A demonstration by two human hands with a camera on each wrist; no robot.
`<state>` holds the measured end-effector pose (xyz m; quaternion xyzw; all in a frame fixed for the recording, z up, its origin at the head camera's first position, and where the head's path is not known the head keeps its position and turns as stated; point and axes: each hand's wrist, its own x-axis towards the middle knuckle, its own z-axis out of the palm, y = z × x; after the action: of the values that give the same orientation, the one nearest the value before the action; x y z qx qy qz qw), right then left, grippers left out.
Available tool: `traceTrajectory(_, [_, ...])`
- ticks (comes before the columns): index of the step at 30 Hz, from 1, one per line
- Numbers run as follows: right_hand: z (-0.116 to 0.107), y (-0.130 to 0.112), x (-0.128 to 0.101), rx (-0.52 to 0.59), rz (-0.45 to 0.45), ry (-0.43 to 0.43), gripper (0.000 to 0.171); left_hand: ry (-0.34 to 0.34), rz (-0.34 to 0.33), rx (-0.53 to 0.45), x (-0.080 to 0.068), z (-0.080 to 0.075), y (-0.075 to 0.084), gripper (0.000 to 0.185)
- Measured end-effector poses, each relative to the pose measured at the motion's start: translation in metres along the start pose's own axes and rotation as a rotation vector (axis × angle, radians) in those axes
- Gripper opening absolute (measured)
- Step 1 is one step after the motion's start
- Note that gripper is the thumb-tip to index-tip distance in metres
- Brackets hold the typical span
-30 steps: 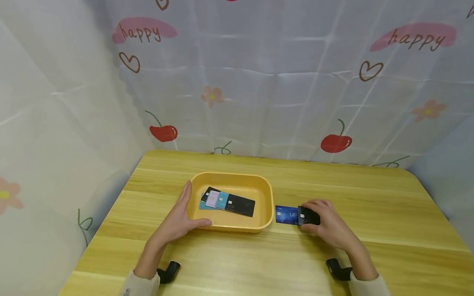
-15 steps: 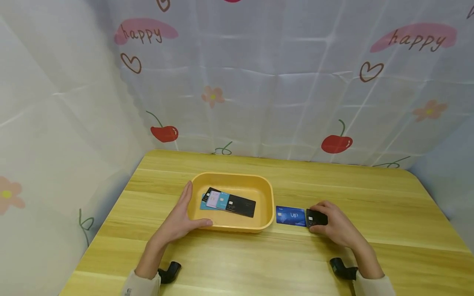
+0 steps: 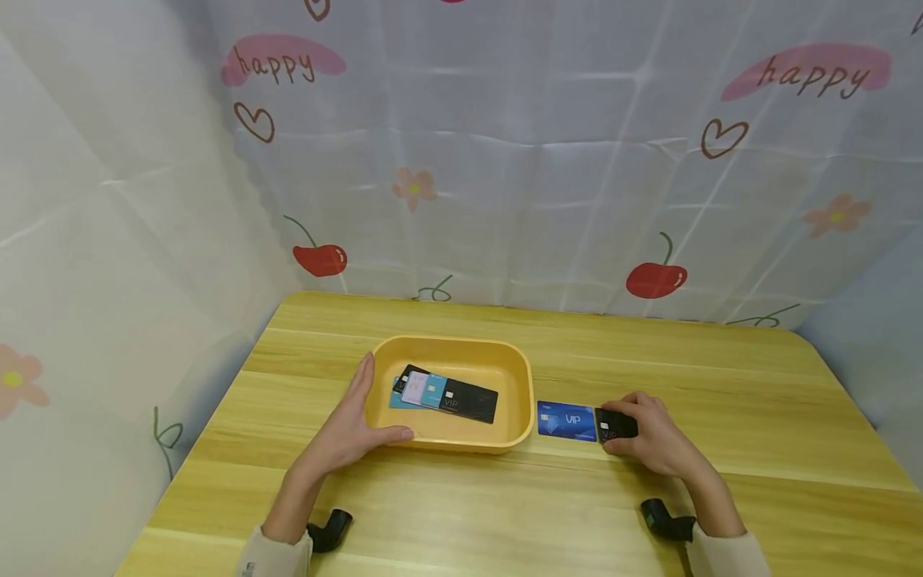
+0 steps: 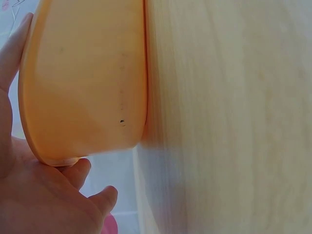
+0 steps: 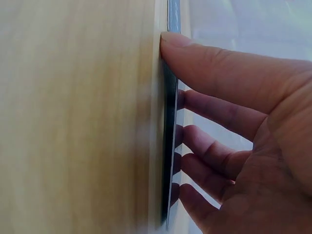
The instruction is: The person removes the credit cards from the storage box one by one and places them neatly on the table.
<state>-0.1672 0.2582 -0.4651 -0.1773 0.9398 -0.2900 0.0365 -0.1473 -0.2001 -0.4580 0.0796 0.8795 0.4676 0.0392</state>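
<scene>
A yellow plastic basin (image 3: 461, 437) stands on the table, with several overlapping bank-style cards (image 3: 447, 398) inside: black, light blue and pink. My left hand (image 3: 346, 433) grips its left end, thumb on the near rim and fingers along the left side; in the left wrist view the hand (image 4: 44, 195) wraps the basin's corner. Right of the basin lies a blue VIP card (image 3: 566, 421). Just beyond its right end, my right hand (image 3: 652, 437) holds a black VIP card (image 3: 614, 425) across its width. In the right wrist view, the thumb is at the black card's (image 5: 169, 146) edge and the fingertips touch its face.
The wooden table (image 3: 490, 513) has rounded back corners. A printed white curtain (image 3: 505, 200) hangs behind it and along the left side. Black camera mounts (image 3: 667, 521) sit on both wrists, near the sleeves.
My right hand has slid the black card rightward, off the blue card, which now shows in full. Over the last half second little has moved. The left hand and basin have stayed put.
</scene>
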Motion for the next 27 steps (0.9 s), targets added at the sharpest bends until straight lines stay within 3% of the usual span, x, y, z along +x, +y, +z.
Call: traceTrajectory(27, [0.003,-0.0005,-0.0013,0.026,0.013,0.007,0.05,-0.005,0.004,-0.014,0.0,-0.0002,0.0002,0.128])
